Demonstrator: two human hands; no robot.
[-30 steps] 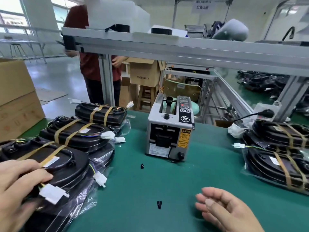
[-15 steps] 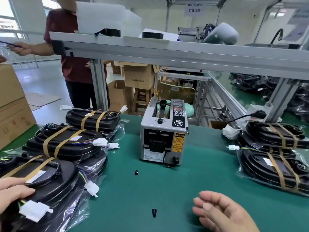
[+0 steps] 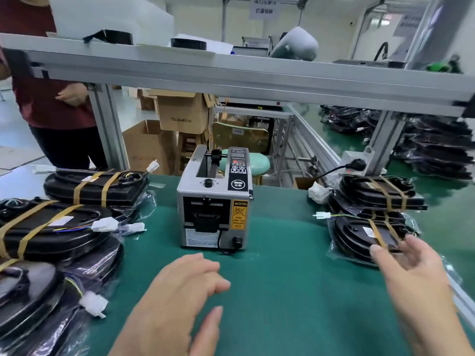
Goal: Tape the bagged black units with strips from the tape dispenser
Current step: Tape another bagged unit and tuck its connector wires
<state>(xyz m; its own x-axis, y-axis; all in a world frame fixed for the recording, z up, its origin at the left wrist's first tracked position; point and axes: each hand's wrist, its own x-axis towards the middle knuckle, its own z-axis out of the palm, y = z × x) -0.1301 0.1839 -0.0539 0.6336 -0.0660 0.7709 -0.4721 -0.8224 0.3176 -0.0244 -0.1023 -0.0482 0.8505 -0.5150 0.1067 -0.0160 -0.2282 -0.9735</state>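
Observation:
A grey tape dispenser (image 3: 214, 201) stands mid-table on the green mat (image 3: 282, 291). Bagged black units with yellow bands lie stacked on the left (image 3: 59, 227) and on the right (image 3: 370, 235). My left hand (image 3: 180, 299) hovers open over the mat just in front of the dispenser, holding nothing. My right hand (image 3: 413, 273) is spread open beside the near right unit, its fingertips at that unit's front edge; whether they touch it I cannot tell.
An aluminium frame shelf (image 3: 231, 70) crosses above the table. A person in a dark red top (image 3: 48, 104) stands behind the left post. Cardboard boxes (image 3: 182, 111) and a stool (image 3: 246, 163) lie beyond the table. White connectors (image 3: 104, 224) stick out from the left stack.
My left hand has left the left stack of units and moved to the middle of the mat. My right hand has moved right and forward to the near right unit.

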